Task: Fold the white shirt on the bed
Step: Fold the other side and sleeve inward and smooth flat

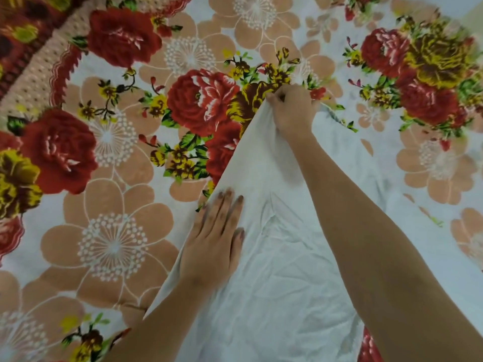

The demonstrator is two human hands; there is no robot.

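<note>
The white shirt (pixel 271 270) lies crumpled on the bed, spreading from the lower middle up to a point near the centre. My right hand (pixel 292 113) is shut on the far tip of the shirt, pinching the cloth against the bedspread. My left hand (pixel 214 239) rests flat on the shirt's left edge, fingers together and stretched out, pressing it down. The shirt's left edge runs straight between the two hands. My right forearm crosses over the shirt's right part and hides it.
A floral bedspread (pixel 112 231) with red roses, yellow blooms and peach flowers covers the whole bed. Its red patterned border (pixel 34 61) runs across the top left corner.
</note>
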